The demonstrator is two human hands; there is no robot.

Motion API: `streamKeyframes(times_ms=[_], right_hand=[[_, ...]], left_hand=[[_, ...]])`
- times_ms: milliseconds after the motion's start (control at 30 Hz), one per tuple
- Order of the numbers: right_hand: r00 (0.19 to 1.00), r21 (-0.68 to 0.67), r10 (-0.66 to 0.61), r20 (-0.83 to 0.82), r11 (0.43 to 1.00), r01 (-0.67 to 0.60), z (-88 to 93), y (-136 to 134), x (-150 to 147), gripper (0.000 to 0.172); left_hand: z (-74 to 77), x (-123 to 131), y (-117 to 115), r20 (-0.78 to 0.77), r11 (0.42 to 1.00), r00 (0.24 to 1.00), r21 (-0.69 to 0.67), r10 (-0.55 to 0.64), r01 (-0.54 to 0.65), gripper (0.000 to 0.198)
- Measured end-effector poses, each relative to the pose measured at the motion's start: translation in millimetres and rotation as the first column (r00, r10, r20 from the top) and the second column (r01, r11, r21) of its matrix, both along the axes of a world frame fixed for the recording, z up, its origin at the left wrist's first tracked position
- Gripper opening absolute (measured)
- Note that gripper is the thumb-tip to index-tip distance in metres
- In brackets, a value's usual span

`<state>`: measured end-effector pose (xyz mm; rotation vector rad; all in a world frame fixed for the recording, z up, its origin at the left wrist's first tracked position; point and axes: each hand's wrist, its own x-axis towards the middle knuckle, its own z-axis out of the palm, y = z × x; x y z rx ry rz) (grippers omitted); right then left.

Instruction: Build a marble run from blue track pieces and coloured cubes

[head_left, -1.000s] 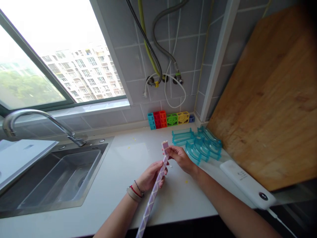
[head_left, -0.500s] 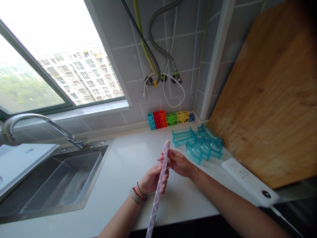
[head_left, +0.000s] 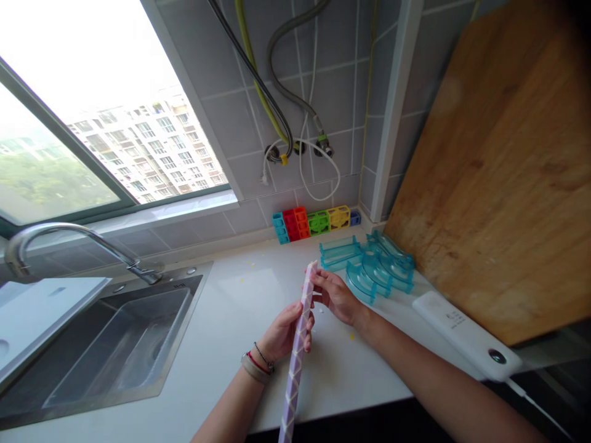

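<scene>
A long lilac stick (head_left: 295,369) with a pale criss-cross pattern slants up from the bottom edge, over the white counter. My left hand (head_left: 289,329) is closed around its upper part, fingers showing on the right side. Higher up, my right hand (head_left: 336,295) pinches the stick close to its ragged whitish tip, the thumb partly hidden. A small white scrap (head_left: 322,311) lies on the counter just below my right hand. Beyond that hand are several clear blue curved track pieces (head_left: 362,280) and straight ones (head_left: 339,251).
Coloured plastic blocks (head_left: 318,223) line the back wall. To the left are a sink (head_left: 161,369) and a tap (head_left: 106,246). A white power bank (head_left: 466,335) with a cable lies at right, before a leaning wooden board (head_left: 508,184). The counter's front edge is near my forearms.
My right hand has slid up the stick toward its tip, and its fingers have shifted. The white scrap below it has come into sight. The view has turned slightly.
</scene>
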<state>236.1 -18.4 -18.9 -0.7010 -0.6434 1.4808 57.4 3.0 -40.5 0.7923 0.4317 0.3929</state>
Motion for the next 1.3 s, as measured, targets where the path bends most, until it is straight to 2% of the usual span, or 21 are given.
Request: streamKeyframes(times_ms=[100,200,267,300,333,400,467,500,533,600,667,767,833,900,967,1033,1100,1233,1300], right_hand=[[0.999,-0.030,-0.018,0.031,0.999,0.019,-2.3,-1.4,-2.7,0.040],[0.986,-0.101,0.034,0.162,0.995,-0.017,-8.9,-3.6,-8.2,0.041],[0.957,-0.159,0.191,0.216,0.974,-0.159,-14.3,-6.1,-13.0,0.043],[0.931,-0.183,0.294,0.216,0.949,-0.257,-16.6,-7.8,-15.2,0.045],[0.892,-0.200,0.406,0.198,0.908,-0.368,-18.4,-9.6,-17.1,0.047],[0.786,-0.218,0.606,0.123,0.789,-0.575,-19.5,-13.1,-18.7,0.056],[0.689,-0.203,0.723,0.056,0.684,-0.701,-16.9,-15.2,-16.1,0.064],[0.666,-0.186,0.745,0.040,0.660,-0.728,-14.4,-15.6,-13.1,0.066],[0.663,-0.168,0.748,0.040,0.659,-0.733,-11.2,-15.6,-9.2,0.065],[0.697,-0.136,0.714,0.064,0.698,-0.703,-3.8,-15.0,-0.2,0.060],[0.727,-0.125,0.682,0.083,0.731,-0.671,3.5,-14.5,8.6,0.055],[0.747,-0.120,0.663,0.048,0.746,-0.655,10.7,-13.8,18.3,0.058],[0.792,-0.104,0.609,-0.043,0.786,-0.610,11.3,-11.4,21.8,0.057],[0.875,-0.097,0.458,-0.160,0.874,-0.475,7.9,-6.1,23.0,0.051],[0.954,-0.137,0.206,-0.219,0.961,-0.239,1.2,1.4,21.9,0.040],[0.979,-0.183,-0.029,-0.201,0.983,-0.009,-6.9,9.2,18.9,0.027],[0.973,-0.202,-0.152,-0.172,0.972,0.117,-13.9,15.0,15.3,0.022],[0.959,-0.192,-0.214,-0.184,0.965,0.179,-20.5,18.7,9.7,0.024],[0.951,-0.188,-0.238,-0.197,0.961,0.201,-22.1,19.1,8.2,0.026]], left_hand=[[4.5,-0.4,3.2,-0.030,0.994,0.994,-0.040,0.101,-0.102,0.032],[14.6,-4.6,15.0,0.022,0.930,0.938,-0.146,0.345,-0.338,0.020],[21.0,-11.0,27.3,0.093,0.831,0.837,-0.220,0.540,-0.511,0.015],[23.3,-15.4,34.3,0.114,0.763,0.763,-0.240,0.636,-0.600,0.017],[24.8,-20.5,41.5,0.116,0.684,0.680,-0.243,0.724,-0.688,0.020],[25.4,-32.6,55.6,0.085,0.514,0.508,-0.212,0.857,-0.831,0.027],[23.3,-45.5,67.9,0.037,0.374,0.373,-0.160,0.927,-0.914,0.032],[21.6,-51.6,73.0,0.018,0.322,0.323,-0.134,0.946,-0.937,0.034],[19.6,-56.9,77.2,0.004,0.276,0.277,-0.106,0.961,-0.955,0.034],[15.0,-64.9,83.1,-0.014,0.180,0.181,-0.028,0.983,-0.983,0.030],[10.1,-69.1,86.2,-0.018,0.119,0.118,0.061,0.993,-0.991,0.020],[3.3,-72.3,88.1,-0.021,0.098,0.096,0.165,0.995,-0.981,0.011],[0.2,-75.2,88.8,-0.029,0.089,0.085,0.203,0.996,-0.975,0.011],[-1.2,-78.9,89.7,-0.044,0.081,0.073,0.222,0.996,-0.972,0.012],[-1.5,-81.7,90.6,-0.062,0.090,0.078,0.232,0.995,-0.968,0.012],[-1.6,-81.9,91.0,-0.081,0.125,0.107,0.251,0.991,-0.960,0.009],[-2.6,-79.1,89.9,-0.098,0.170,0.147,0.290,0.984,-0.942,0.008],[-5.8,-68.2,77.9,-0.128,0.252,0.218,0.418,0.967,-0.873,0.016],[-5.9,-62.1,65.7,-0.158,0.346,0.309,0.472,0.938,-0.811,0.027]])
